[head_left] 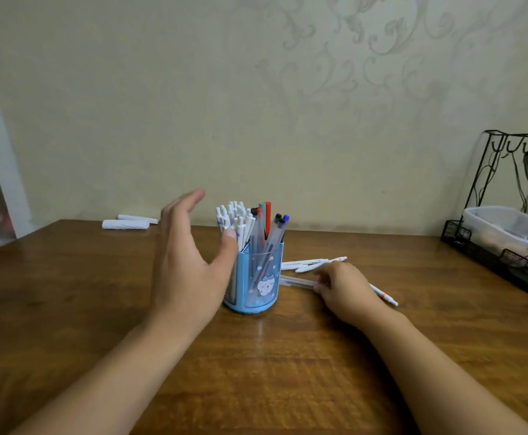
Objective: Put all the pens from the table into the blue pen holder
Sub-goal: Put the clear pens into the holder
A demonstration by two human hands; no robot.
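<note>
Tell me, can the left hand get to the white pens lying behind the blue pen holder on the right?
Probably not easily. The left hand is raised, open, on the left side of the blue pen holder, which stands between it and the white pens. The right hand is right beside them, so it looks better placed.

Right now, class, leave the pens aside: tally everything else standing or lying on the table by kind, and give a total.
Blue pen holder: 1
White rolls: 2
Black wire rack: 1
Clear plastic tub in the rack: 1
Total: 5
</note>
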